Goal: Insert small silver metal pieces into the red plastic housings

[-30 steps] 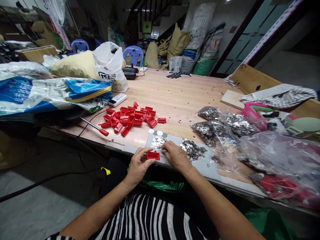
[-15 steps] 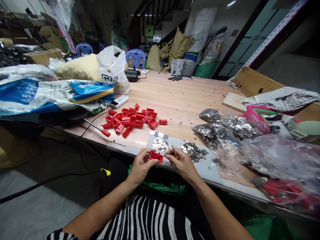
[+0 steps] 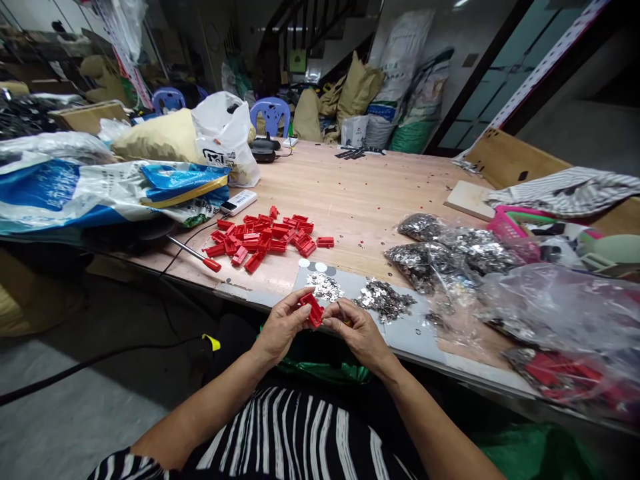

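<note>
My left hand (image 3: 283, 327) is closed on a small red plastic housing (image 3: 313, 309), held tilted with its hollow side up at the table's front edge. Close on its right is my right hand (image 3: 357, 331), fingertips pinched at the housing's lower right edge. Tucked in that hand is a small tool (image 3: 345, 316) with a thin dark shaft and a yellowish handle; its exact kind is unclear. Whether the fingertips also pinch a tiny part cannot be seen. Just beyond the hands lie a pile of shiny metal pieces (image 3: 325, 287) and a darker metal pile (image 3: 386, 300).
Several red housings (image 3: 265, 240) are heaped at the left, near a red-tipped rod (image 3: 211, 265) and a white device (image 3: 239, 202). Clear bags of metal parts (image 3: 425, 267) crowd the right, beside a pink basket (image 3: 510, 230). A green bag (image 3: 325, 371) hangs below the edge.
The red housing has turned from roughly level to a steeper tilt. My right hand has come in closer, its fingertips now at the housing, and the tool has swung with it.
</note>
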Motion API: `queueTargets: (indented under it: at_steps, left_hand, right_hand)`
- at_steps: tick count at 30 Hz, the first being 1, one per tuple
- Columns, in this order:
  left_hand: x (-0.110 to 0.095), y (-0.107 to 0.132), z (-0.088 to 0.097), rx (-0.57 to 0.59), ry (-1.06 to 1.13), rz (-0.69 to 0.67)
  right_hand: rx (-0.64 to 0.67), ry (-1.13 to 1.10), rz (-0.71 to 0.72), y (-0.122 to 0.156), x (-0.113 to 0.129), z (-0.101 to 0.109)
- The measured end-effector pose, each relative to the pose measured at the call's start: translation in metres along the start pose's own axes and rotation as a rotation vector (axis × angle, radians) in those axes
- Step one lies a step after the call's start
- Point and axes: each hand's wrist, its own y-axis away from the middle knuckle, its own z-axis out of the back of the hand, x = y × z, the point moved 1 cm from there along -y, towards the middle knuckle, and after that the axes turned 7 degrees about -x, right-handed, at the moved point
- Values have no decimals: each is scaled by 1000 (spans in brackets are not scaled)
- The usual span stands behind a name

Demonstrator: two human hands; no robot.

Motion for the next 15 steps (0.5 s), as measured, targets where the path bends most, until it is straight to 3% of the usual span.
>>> queueTargets:
  at_steps: [8, 15]
  left_hand:
    - [2, -2, 2, 20, -134, -38]
    - [6, -3, 4, 48, -189, -89]
  right_hand:
    - [74, 8, -3, 3, -1, 3]
    - [45, 28, -86, 8, -5, 7]
